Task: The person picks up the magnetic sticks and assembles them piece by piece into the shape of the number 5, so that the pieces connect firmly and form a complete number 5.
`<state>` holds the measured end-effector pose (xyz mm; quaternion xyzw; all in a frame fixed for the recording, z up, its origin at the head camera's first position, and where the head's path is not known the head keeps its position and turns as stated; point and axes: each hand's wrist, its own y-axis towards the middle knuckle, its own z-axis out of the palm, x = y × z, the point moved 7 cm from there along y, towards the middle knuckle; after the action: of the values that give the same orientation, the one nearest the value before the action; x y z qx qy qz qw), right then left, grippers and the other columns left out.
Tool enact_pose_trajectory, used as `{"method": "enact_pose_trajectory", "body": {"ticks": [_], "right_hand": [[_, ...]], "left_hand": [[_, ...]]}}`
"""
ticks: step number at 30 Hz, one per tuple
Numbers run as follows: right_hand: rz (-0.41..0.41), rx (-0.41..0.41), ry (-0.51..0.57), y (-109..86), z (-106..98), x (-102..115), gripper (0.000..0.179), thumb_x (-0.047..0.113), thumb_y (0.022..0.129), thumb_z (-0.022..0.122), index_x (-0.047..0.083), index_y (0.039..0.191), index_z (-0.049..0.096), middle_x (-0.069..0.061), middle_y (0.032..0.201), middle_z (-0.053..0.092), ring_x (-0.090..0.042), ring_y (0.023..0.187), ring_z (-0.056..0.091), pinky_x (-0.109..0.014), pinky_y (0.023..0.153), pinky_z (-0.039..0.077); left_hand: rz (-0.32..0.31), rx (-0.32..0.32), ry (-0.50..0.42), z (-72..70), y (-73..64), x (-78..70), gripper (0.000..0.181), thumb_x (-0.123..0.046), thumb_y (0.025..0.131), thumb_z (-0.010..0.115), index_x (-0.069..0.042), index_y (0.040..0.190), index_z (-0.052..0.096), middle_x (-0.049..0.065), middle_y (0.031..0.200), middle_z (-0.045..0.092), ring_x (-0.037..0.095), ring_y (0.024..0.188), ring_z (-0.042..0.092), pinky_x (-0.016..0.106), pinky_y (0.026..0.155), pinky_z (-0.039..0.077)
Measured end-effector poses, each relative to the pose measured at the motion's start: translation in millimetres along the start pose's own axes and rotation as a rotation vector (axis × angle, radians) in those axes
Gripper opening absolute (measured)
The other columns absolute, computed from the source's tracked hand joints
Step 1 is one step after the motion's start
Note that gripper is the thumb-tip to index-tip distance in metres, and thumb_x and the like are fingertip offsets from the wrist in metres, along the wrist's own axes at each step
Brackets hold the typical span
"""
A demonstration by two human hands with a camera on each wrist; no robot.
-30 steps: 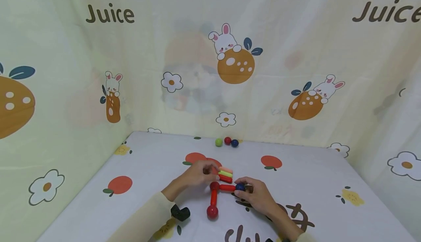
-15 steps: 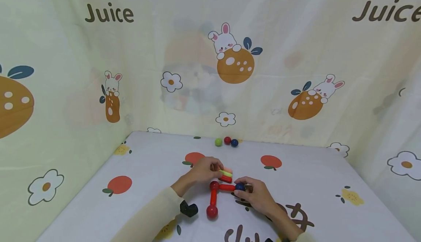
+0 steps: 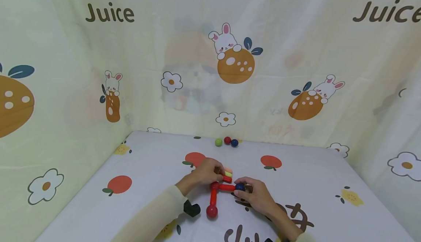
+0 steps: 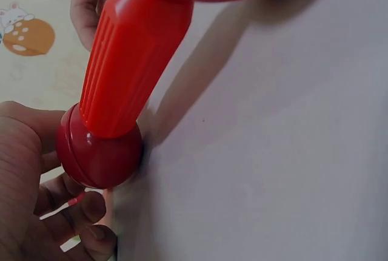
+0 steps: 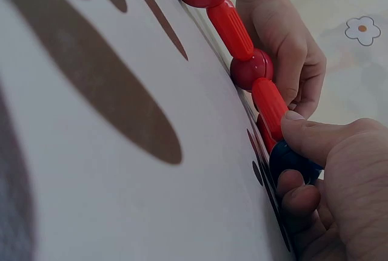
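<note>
Two red magnetic sticks and two red balls form an L on the tabletop, with a corner ball, a near ball and a blue ball at the right end. My right hand pinches that blue ball between thumb and fingers; the right wrist view shows the thumb reaching onto the joining stick. Behind the corner ball, my left hand grips the left end of a loose red stick. Its fingers partly hide the lime stick and pink stick lying alongside.
Near the table's back edge stand a green ball, a red ball and a dark blue ball. A printed cloth covers the table, and a printed curtain hangs close behind it.
My left hand has moved right over the loose sticks, then slightly toward me, and its fingers have closed on the red one. The right hand stays on the blue ball.
</note>
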<state>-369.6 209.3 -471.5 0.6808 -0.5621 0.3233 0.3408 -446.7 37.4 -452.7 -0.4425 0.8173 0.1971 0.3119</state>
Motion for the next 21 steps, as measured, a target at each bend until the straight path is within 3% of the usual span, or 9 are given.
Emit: {"method": "enact_pose_trajectory", "body": {"ticks": [21], "right_hand": [[-0.001, -0.011, -0.012, -0.5, -0.8, 1.7, 0.029, 0.025, 0.086, 0.082, 0.019, 0.114, 0.074, 0.002, 0.096, 0.067, -0.019, 0.077, 0.054, -0.026, 0.062, 0.044]], "left_hand": [[-0.030, 0.021, -0.016, 0.9, -0.5, 0.9, 0.004, -0.018, 0.086, 0.082, -0.018, 0.087, 0.078, -0.003, 0.078, 0.063, 0.012, 0.079, 0.056, 0.024, 0.060, 0.048]]}}
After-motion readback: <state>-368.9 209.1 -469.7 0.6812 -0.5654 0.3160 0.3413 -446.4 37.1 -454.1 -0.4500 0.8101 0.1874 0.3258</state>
